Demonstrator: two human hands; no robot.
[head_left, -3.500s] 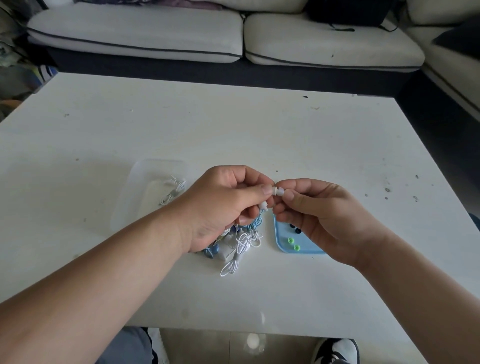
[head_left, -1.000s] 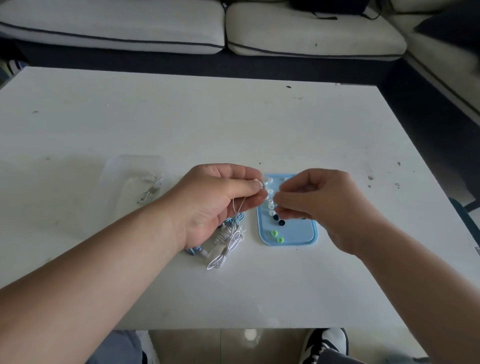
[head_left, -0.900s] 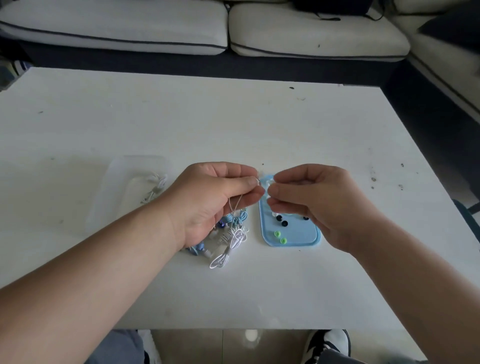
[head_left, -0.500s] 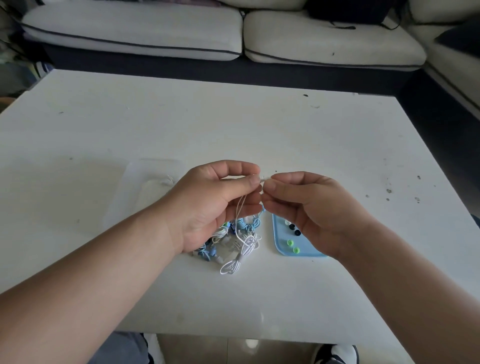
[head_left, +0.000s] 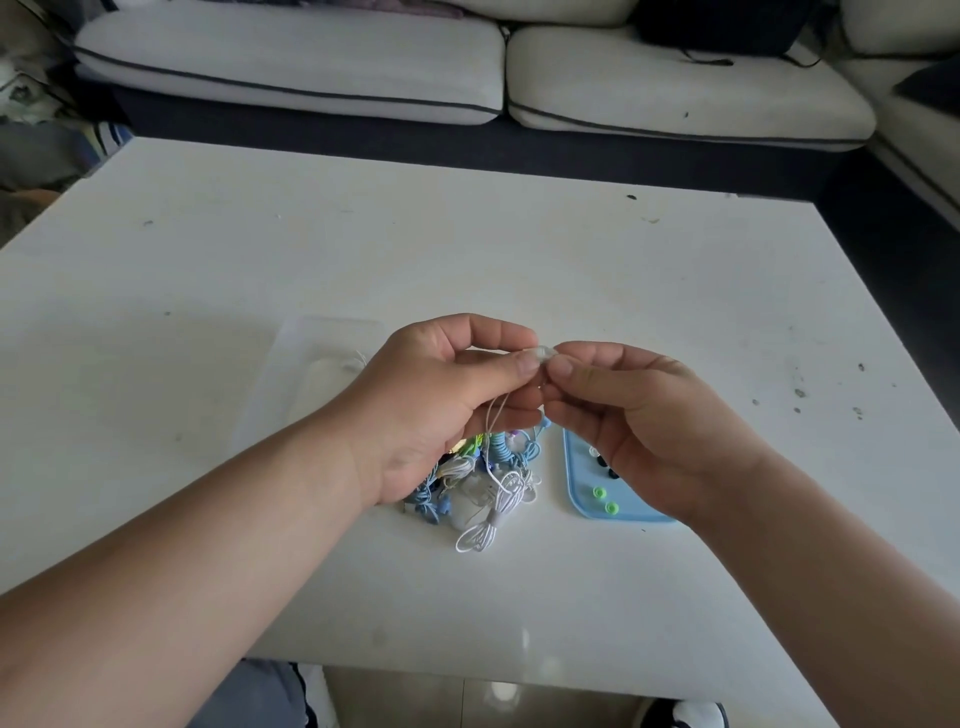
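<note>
right hand (head_left: 649, 415), back from blue tray (head_left: 582, 501), joins left hand (head_left: 447, 410) pinching earbud (head_left: 543, 353).

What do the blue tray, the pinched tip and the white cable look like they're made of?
Blue tray: smooth matte plastic or silicone, rounded corners, no glare. Tip: translucent, probably soft silicone. White cable: rubbery plastic sheath, bends in loose loops.

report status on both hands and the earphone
Left hand pinches the white earphone, cable hanging down. Right hand pinches the tip at its end. Earphone pile and blue tray lie below, nothing in the way.
</note>
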